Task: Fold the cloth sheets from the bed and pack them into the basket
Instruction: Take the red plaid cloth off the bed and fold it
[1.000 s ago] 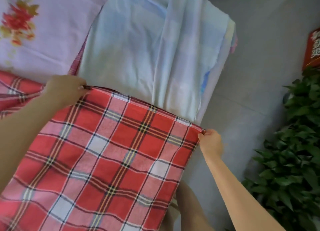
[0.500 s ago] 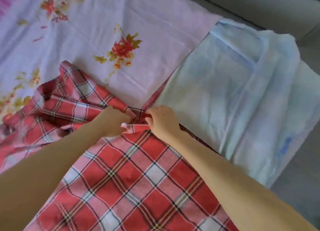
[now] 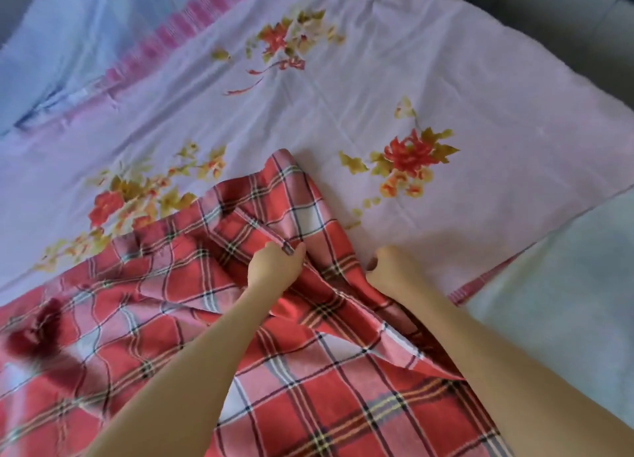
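Since both hands met at the plaid sheet's (image 3: 308, 371) corners, left hand (image 3: 274, 268) pinches them mid-frame while right hand (image 3: 394, 271), loosely curled, has let go; first fold made.

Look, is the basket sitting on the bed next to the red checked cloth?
No, no basket shows here; beside the red checked cloth lie only the flowered sheet and a pale blue cloth.
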Demonstrator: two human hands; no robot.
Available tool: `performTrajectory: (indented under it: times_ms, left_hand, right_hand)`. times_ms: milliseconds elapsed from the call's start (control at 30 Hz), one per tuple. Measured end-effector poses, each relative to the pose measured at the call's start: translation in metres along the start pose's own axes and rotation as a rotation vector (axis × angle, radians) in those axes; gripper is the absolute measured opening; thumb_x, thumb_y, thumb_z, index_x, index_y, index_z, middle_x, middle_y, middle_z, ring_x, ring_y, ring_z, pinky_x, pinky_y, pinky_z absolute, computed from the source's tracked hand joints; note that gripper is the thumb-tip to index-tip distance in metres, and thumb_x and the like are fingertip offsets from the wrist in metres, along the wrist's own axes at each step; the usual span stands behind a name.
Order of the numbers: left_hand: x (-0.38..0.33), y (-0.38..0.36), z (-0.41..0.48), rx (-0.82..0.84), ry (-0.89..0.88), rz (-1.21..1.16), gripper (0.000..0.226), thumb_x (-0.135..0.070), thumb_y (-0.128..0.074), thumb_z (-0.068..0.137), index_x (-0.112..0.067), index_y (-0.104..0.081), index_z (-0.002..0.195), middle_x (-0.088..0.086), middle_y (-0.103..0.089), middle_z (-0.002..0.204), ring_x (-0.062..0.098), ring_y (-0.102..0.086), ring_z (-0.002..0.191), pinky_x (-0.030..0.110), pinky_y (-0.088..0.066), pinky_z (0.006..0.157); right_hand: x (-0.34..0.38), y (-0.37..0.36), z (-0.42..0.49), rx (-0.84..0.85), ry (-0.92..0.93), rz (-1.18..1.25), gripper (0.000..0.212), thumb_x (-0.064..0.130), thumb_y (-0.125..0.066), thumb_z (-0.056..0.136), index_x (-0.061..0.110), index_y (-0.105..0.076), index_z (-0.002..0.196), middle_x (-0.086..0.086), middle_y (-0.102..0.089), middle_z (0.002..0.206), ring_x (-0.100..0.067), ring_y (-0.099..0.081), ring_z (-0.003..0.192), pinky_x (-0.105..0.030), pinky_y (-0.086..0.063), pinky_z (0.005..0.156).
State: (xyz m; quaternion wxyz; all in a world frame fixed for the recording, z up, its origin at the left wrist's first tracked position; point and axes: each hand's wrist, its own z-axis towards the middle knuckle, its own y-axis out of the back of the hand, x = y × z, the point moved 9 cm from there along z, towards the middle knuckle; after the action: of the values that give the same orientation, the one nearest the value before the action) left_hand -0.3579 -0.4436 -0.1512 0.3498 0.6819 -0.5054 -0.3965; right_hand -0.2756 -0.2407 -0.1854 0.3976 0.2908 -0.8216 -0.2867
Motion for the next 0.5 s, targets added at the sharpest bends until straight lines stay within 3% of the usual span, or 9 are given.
performTrajectory:
  times_ms: [133,200,267,333,433,500]
  left_hand:
    - [0.011,0.000,0.018,-0.035,0.146,-0.069,0.057,-0.038,-0.057,0.087,0.007,-0.044,0.120,0.020,-0.060,0.117,0.036,-0.056,0.111,0.035,-0.045,0.086]
    - [0.014,0.001,0.026,-0.046,0.147,-0.157,0.043,-0.026,-0.061,0.082,0.006,-0.054,0.110,0.019,-0.064,0.107,0.035,-0.060,0.104,0.032,-0.045,0.077]
    - [0.022,0.006,0.032,-0.035,0.121,-0.278,0.024,-0.015,-0.062,0.075,0.004,-0.065,0.088,0.018,-0.069,0.086,0.033,-0.065,0.089,0.029,-0.045,0.066]
    - [0.035,0.011,0.032,-0.020,0.130,-0.464,0.012,-0.009,-0.064,0.072,0.001,-0.065,0.066,0.014,-0.067,0.064,0.029,-0.067,0.070,0.031,-0.053,0.059]
    - [0.067,0.020,0.018,-0.024,0.238,-0.797,0.024,-0.003,-0.066,0.075,-0.005,-0.054,0.054,0.000,-0.055,0.040,0.014,-0.058,0.042,0.022,-0.050,0.042]
    - [0.090,0.024,0.010,-0.028,0.303,-0.946,0.022,-0.006,-0.070,0.071,-0.006,-0.055,0.055,0.000,-0.054,0.042,0.019,-0.059,0.051,0.029,-0.056,0.059]
  right_hand:
    - [0.020,-0.013,0.007,0.093,0.005,-0.024,0.028,0.034,-0.058,0.084,0.007,-0.067,0.086,-0.015,-0.069,0.092,-0.032,-0.064,0.090,-0.029,-0.045,0.069]
    - [0.027,-0.018,0.007,0.111,0.013,-0.062,0.019,0.023,-0.056,0.083,0.007,-0.067,0.087,-0.015,-0.068,0.094,-0.032,-0.064,0.091,-0.029,-0.046,0.070]
    - [0.033,-0.014,0.008,0.070,0.009,-0.070,0.013,0.017,-0.056,0.081,0.008,-0.065,0.084,-0.016,-0.067,0.094,-0.034,-0.063,0.092,-0.031,-0.046,0.071]
    - [0.034,0.008,0.002,-0.077,-0.003,-0.041,0.010,0.017,-0.059,0.082,0.009,-0.064,0.080,-0.015,-0.067,0.090,-0.035,-0.061,0.090,-0.032,-0.043,0.068]
    - [0.038,0.064,-0.037,-0.530,0.049,0.080,0.010,0.018,-0.061,0.085,0.009,-0.065,0.084,-0.010,-0.067,0.075,-0.034,-0.062,0.074,-0.031,-0.039,0.059]
    - [0.052,0.082,-0.078,-0.705,0.179,0.071,0.010,0.020,-0.062,0.081,0.011,-0.064,0.077,-0.006,-0.064,0.060,-0.032,-0.061,0.056,-0.030,-0.041,0.051]
